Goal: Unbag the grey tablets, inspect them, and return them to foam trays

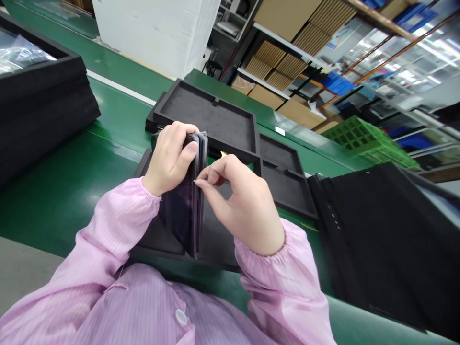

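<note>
A thin dark tablet-like panel stands on edge, upright, over a black foam tray in front of me. My left hand grips its top corner, fingers wrapped round the far side and thumb on the near edge. My right hand is closed in a pinch, thumb and forefinger meeting at the panel's right edge; what they pinch is too small to make out. Both arms wear pink striped sleeves.
Black foam trays with recesses lie on the green belt beyond the hands. A stack of black foam trays stands at the left. Black fabric-like sheets lie at the right. A green crate, cardboard and shelving stand behind.
</note>
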Action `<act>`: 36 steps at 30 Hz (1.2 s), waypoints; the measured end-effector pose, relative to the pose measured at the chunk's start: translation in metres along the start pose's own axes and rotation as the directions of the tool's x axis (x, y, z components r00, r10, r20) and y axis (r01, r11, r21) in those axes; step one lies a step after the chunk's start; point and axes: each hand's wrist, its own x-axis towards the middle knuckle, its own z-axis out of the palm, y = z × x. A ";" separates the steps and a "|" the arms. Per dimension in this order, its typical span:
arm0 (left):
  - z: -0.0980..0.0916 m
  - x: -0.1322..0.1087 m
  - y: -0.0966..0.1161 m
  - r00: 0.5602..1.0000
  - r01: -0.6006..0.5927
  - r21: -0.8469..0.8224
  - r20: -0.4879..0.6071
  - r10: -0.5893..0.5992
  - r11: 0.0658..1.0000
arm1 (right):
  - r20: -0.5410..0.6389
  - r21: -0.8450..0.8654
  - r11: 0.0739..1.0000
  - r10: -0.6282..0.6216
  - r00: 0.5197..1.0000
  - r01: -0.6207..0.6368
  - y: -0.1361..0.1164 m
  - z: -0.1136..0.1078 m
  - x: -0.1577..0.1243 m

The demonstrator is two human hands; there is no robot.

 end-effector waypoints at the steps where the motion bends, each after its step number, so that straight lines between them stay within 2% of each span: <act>1: 0.000 0.000 0.001 1.000 -0.003 0.012 0.002 0.003 1.000 | -0.011 -0.041 0.999 -0.015 1.000 0.015 -0.001 0.000 0.000; 5: -0.001 0.000 0.002 1.000 -0.017 0.031 0.006 0.017 0.999 | -0.042 -0.178 0.982 -0.067 0.997 0.058 -0.005 0.001 -0.003; 11: 0.000 0.001 0.005 0.998 -0.050 0.038 0.026 0.049 0.998 | -0.026 -0.327 0.938 -0.133 0.991 0.117 -0.010 0.000 -0.005; 16: 0.000 0.001 0.008 0.997 -0.060 0.057 0.044 0.058 0.997 | -0.050 -0.393 0.918 -0.077 0.996 0.051 -0.014 -0.006 -0.007; 20: 0.000 0.000 0.008 0.997 -0.078 0.048 0.031 0.077 0.996 | -0.064 -0.338 0.941 -0.055 0.996 0.030 -0.010 -0.010 -0.006; 23: 0.000 -0.001 0.007 0.997 -0.082 0.017 0.009 0.082 0.996 | -0.180 -0.213 0.975 0.027 0.983 -0.066 0.000 -0.004 -0.006; 26: 0.001 -0.001 0.006 0.998 -0.066 0.029 0.015 0.066 0.997 | -0.388 -0.028 0.988 0.129 0.912 -0.151 0.009 0.009 -0.013; 28: 0.000 0.000 0.005 0.999 -0.047 0.048 0.019 0.046 0.998 | -0.460 0.043 0.985 0.167 0.872 -0.166 0.009 0.018 -0.022; 29: -0.001 0.000 0.004 0.999 -0.039 0.053 0.017 0.038 0.998 | -0.463 0.051 0.984 0.173 0.869 -0.169 0.008 0.022 -0.028; 33: -0.007 0.001 0.003 1.000 -0.014 0.038 0.015 0.014 0.999 | -0.368 0.007 0.981 0.184 0.911 -0.195 -0.005 0.036 -0.053; 36: -0.011 0.002 0.007 0.999 0.004 0.045 0.047 -0.007 0.999 | -0.391 -0.076 0.965 0.204 0.898 -0.252 -0.013 0.047 -0.065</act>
